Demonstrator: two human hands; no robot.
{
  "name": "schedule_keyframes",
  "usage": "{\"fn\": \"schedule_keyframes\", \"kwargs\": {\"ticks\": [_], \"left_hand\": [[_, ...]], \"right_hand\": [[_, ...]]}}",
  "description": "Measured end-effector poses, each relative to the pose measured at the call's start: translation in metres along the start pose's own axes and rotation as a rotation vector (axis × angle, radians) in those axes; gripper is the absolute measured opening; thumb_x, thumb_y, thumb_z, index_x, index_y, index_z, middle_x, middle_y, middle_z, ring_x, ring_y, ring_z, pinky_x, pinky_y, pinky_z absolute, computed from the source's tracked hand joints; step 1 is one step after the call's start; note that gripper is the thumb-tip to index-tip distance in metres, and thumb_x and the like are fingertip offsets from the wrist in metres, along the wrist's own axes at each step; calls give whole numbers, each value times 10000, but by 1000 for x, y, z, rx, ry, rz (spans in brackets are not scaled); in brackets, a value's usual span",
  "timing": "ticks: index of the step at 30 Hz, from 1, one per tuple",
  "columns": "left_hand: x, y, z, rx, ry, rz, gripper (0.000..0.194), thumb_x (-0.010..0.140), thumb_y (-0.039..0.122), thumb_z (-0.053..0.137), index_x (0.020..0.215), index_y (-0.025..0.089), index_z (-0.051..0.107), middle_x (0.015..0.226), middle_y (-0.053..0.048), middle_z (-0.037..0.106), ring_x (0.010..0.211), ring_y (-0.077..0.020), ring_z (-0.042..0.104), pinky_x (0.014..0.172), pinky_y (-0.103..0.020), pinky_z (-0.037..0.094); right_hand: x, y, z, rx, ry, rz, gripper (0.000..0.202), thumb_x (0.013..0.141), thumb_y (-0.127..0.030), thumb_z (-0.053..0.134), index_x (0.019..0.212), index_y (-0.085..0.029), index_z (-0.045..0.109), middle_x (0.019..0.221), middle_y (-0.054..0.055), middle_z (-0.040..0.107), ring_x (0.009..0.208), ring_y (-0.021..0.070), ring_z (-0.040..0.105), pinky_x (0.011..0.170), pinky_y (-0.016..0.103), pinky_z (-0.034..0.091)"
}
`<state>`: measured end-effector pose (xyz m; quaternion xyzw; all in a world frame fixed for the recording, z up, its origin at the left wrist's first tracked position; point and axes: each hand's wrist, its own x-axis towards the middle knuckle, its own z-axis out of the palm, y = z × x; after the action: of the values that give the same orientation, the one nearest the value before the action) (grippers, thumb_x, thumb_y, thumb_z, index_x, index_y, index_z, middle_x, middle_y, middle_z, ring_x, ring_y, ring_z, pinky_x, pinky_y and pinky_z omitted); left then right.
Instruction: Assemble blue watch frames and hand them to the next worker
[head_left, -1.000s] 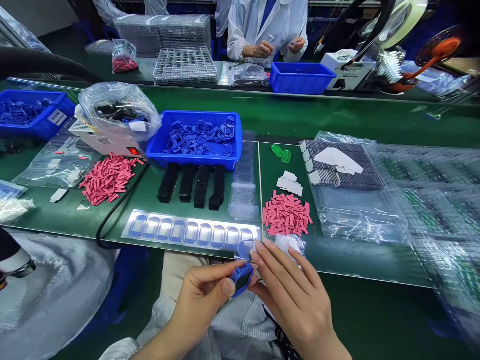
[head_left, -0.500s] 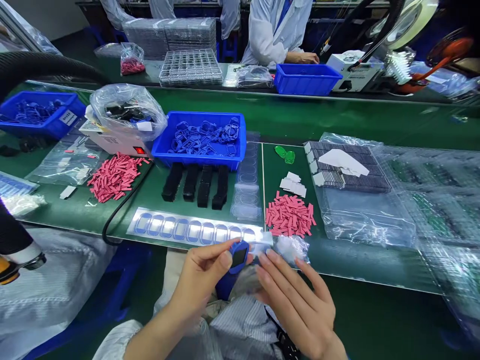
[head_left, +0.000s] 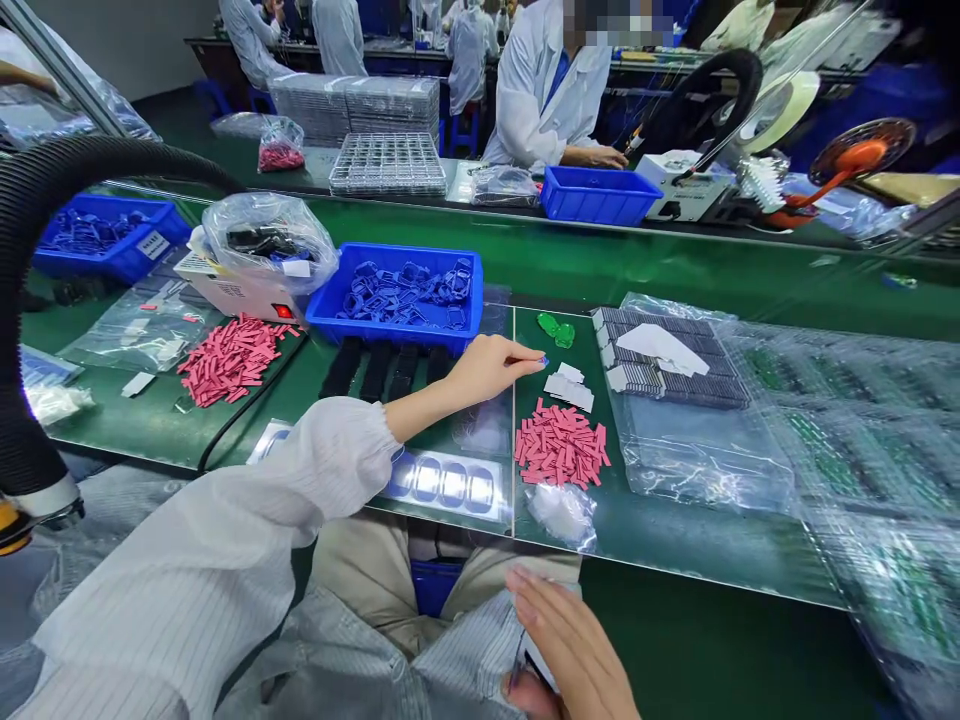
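Observation:
My left hand reaches across the bench, thumb and fingers pinched together. A small blue piece shows at its fingertips, mostly hidden by them. Just beyond are two green translucent pieces; white cards lie nearer me, above a pile of pink strips. My right hand is low over my lap, fingers outstretched side by side and thumb apart. Its palm is hidden, and I make out nothing held there. Under my left sleeve lies a sheet of clear oval films, partly covered.
A blue bin of blue frames stands behind black stacks. More pink strips lie left, near a black hose. Stacked grey parts and clear trays occupy the right. A person sits opposite.
My left hand has moved forward and right from above the bench edge, where it held a blue case with a dark screen. My right hand has dropped toward my lap. The view has tilted up.

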<state>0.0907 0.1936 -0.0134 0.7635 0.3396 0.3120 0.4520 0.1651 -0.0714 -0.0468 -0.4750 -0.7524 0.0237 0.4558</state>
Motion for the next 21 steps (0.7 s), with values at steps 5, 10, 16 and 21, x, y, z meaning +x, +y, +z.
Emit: {"fn": "schedule_keyframes", "kwargs": {"ticks": [5, 10, 16, 21], "left_hand": [[-8, 13, -3, 15, -44, 92, 190, 772, 241, 677, 947, 217, 749, 1016, -51, 762, 912, -207, 710, 1135, -483, 254], [-59, 41, -24, -77, 39, 51, 273, 828, 300, 614, 1060, 197, 712, 1082, -62, 738, 984, -226, 698, 963, -383, 497], [-161, 55, -45, -407, 133, -214, 191, 761, 216, 688, 934, 255, 760, 1008, -26, 757, 995, -248, 702, 904, -341, 554], [-240, 38, -60, -592, 248, -340, 156, 750, 267, 712, 895, 267, 772, 984, -75, 763, 926, -268, 723, 837, -352, 572]], "right_hand": [[-7, -6, 26, 662, -222, 238, 395, 931, -466, 418, 1269, -285, 515, 1012, 64, 744, 894, 206, 720, 750, 277, 603], [-5, -4, 52, 776, -372, 366, 357, 897, -516, 465, 1169, -315, 577, 951, 35, 753, 907, 178, 713, 784, 277, 586], [18, 4, 51, 575, -557, 232, 379, 851, -539, 520, 1116, -297, 643, 1094, 59, 715, 1044, 205, 666, 883, 317, 554], [26, 1, 63, 697, -617, 250, 380, 853, -531, 534, 1117, -280, 644, 1065, 70, 723, 1037, 210, 666, 869, 319, 556]]}}
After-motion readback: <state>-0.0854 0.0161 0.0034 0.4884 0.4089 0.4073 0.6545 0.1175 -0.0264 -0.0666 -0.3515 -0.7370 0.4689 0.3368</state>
